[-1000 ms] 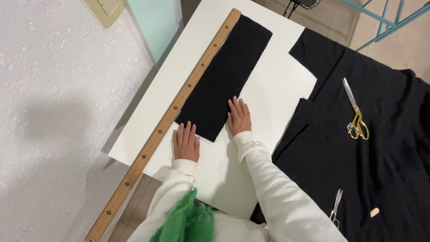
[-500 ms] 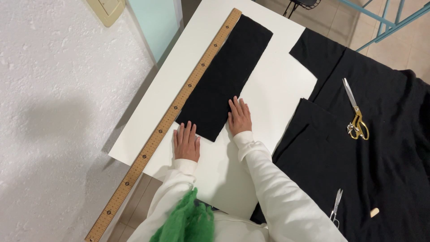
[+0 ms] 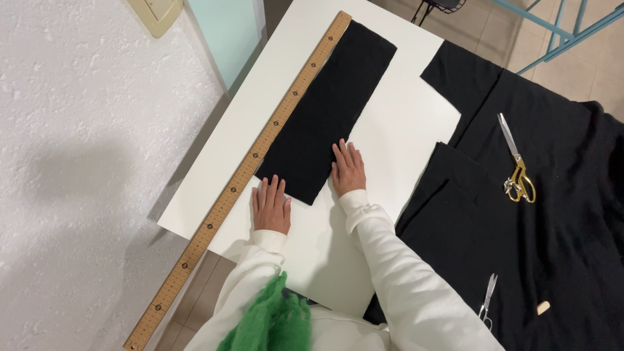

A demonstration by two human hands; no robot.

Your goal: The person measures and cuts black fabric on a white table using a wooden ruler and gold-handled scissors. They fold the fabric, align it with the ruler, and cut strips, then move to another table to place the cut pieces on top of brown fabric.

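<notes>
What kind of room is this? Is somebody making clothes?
Probably a sewing or craft workspace. A black fabric strip lies beside a long wooden ruler on a white board, and gold-handled scissors rest on more black cloth.

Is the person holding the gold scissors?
No, the gold scissors lie alone on the black cloth, while the left hand and right hand rest flat by the black strip.

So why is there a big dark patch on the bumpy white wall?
Head view: that patch is a soft shadow on the white wall, probably the person's own. The white board is evenly lit without glare, both hands look sharp, and the black cloth strip shows little detail.
</notes>
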